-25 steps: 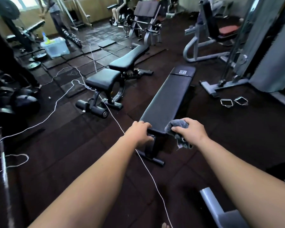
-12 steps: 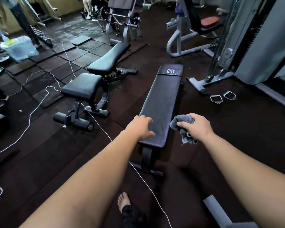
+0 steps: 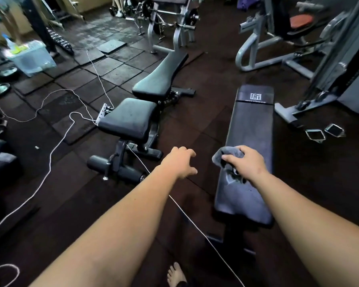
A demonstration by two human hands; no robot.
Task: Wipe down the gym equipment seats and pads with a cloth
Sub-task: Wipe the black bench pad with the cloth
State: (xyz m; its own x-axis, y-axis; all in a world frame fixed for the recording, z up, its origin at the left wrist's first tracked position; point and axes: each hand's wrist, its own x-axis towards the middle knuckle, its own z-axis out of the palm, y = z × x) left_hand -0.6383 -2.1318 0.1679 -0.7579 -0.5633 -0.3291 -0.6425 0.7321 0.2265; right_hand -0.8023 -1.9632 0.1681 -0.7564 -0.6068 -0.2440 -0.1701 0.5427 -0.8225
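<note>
A long black flat bench [image 3: 251, 129] runs away from me at centre right, with a white logo at its far end. My right hand [image 3: 247, 163] grips a bunched grey cloth [image 3: 226, 155] over the near half of the bench pad. A damp streak shows on the pad just below that hand. My left hand [image 3: 179, 162] hangs in the air left of the bench with its fingers loosely spread, holding nothing. To the left stands a black adjustable bench, its seat pad [image 3: 129, 119] near and its backrest pad [image 3: 164, 75] farther off.
A white cord [image 3: 50, 162] and a power strip [image 3: 103, 114] lie across the dark rubber floor at left. Two metal cable handles [image 3: 323, 132] lie right of the bench. Grey machine frames [image 3: 298, 59] stand behind. A clear plastic bin [image 3: 29, 59] sits far left. My bare foot [image 3: 176, 274] shows below.
My left hand has let go of the bench's near end and moved left into the air. My right hand with the cloth has come onto the pad. The view has moved closer and rightward.
</note>
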